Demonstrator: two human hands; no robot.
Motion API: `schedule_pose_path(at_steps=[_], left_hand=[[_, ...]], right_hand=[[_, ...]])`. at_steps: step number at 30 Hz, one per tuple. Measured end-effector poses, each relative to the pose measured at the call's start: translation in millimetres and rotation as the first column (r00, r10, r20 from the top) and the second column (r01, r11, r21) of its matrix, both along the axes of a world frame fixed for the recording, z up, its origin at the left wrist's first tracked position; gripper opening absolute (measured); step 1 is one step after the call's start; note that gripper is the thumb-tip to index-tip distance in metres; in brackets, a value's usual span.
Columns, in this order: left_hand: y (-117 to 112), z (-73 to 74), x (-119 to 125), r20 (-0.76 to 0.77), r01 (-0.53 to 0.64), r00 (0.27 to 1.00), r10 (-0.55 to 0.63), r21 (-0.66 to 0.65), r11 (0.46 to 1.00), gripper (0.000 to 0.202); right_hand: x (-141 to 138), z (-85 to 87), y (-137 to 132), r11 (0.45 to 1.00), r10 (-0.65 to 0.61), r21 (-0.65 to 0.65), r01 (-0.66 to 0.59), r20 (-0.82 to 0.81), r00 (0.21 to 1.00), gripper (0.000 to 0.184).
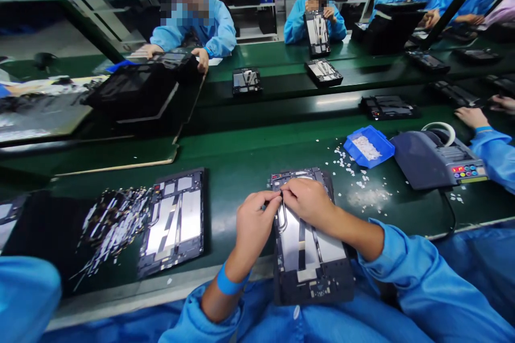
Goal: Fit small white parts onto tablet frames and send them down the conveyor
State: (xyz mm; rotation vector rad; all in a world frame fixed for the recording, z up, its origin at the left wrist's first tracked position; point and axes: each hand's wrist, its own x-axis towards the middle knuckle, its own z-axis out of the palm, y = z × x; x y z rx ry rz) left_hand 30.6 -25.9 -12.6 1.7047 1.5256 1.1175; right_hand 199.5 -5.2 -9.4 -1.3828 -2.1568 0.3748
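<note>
In front of me an opened tablet rests partly over the table edge, its metal battery area and ribbon cables showing. Over its upper part, my left hand and my right hand meet fingertip to fingertip. Between them they pinch the end of a thin dark cable, which curves down onto the tablet. The fingers partly cover that end. A second opened tablet lies left of my hands, beside a pile of thin flex-cable strips.
A blue bin of small white pieces stands at the right, with more pieces scattered around it. Beside it sits a grey tape dispenser. Beyond are a conveyor with more tablets and co-workers. Black trays stand at back left.
</note>
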Motion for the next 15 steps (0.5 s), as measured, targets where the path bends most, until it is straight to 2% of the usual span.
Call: schedule_pose_path(at_steps=[2,4,6,7,8,9,11,13,15], left_hand=[[0.9,0.2,2.3,0.019,-0.012,1.000,0.012,-0.048,0.999,0.013],[3.8,-0.1,4.0,0.066,-0.028,0.997,0.037,-0.125,0.992,0.014],[8.9,-1.2,4.6,0.174,-0.034,0.982,0.069,-0.201,0.979,0.016],[12.1,-2.3,4.6,0.247,-0.028,0.965,0.087,-0.230,0.973,0.016],[15.5,-3.5,4.4,0.322,-0.017,0.941,0.101,-0.252,0.968,0.017],[18.8,-4.9,4.2,0.388,-0.003,0.915,0.111,-0.268,0.963,0.017],[24.2,-8.0,3.7,0.471,0.022,0.873,0.124,-0.292,0.956,0.017],[27.3,-10.9,3.4,0.497,0.032,0.858,0.133,-0.310,0.950,0.016],[28.1,-13.1,3.4,0.502,0.031,0.853,0.142,-0.319,0.947,0.016]], right_hand=[[-0.4,4.0,0.3,0.999,-0.041,0.014,0.040,0.031,0.999,0.016],[11.2,10.4,4.1,0.994,-0.102,0.045,0.100,0.047,0.994,0.019],[41.0,18.3,12.8,0.972,-0.227,0.079,0.222,0.052,0.973,0.022],[62.9,21.9,18.8,0.943,-0.324,0.095,0.318,0.062,0.944,0.023],[88.4,24.8,25.7,0.896,-0.439,0.113,0.428,0.092,0.894,0.024],[115.9,26.5,32.8,0.827,-0.561,0.131,0.546,0.146,0.815,0.026],[169.5,26.4,46.1,0.660,-0.740,0.139,0.738,0.291,0.606,0.029],[209.0,22.9,54.2,0.602,-0.734,0.099,0.792,0.459,0.501,0.029],[224.1,20.0,54.8,0.629,-0.707,0.126,0.767,0.503,0.498,0.030]])
